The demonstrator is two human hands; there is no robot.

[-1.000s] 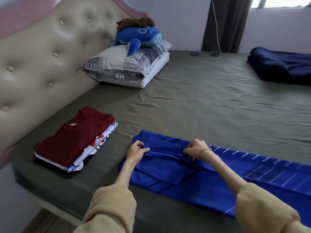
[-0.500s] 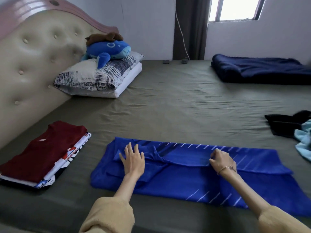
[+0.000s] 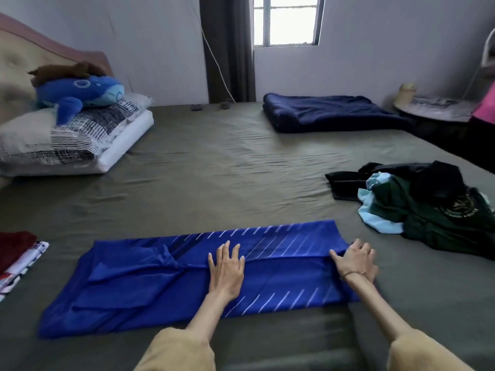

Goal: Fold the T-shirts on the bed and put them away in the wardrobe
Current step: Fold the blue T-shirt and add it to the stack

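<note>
A blue T-shirt with white diagonal stripes [image 3: 139, 285] lies as a long band across the near part of the bed, its sides folded in. My left hand [image 3: 226, 267] presses flat on its middle with straight fingers. At the shirt's right end my right hand [image 3: 356, 259] lies on the hem, fingers spread over the cloth edge. A stack of folded shirts [image 3: 16, 259], dark red on top, sits at the far left, partly cut off. A heap of unfolded shirts [image 3: 417, 207], dark green, light blue and black, lies at the right.
The olive-green bed sheet [image 3: 214, 178] spreads wide between the shirts. Pillows [image 3: 72, 140] with a blue plush toy [image 3: 80, 93] sit at the back left by the headboard. A folded navy blanket [image 3: 329, 112] lies at the back. A bedside table [image 3: 436, 109] stands far right.
Both hands slid rightward along the blue shirt: the left from the collar end to the middle, the right out to the hem. The view turned right, revealing the heap.
</note>
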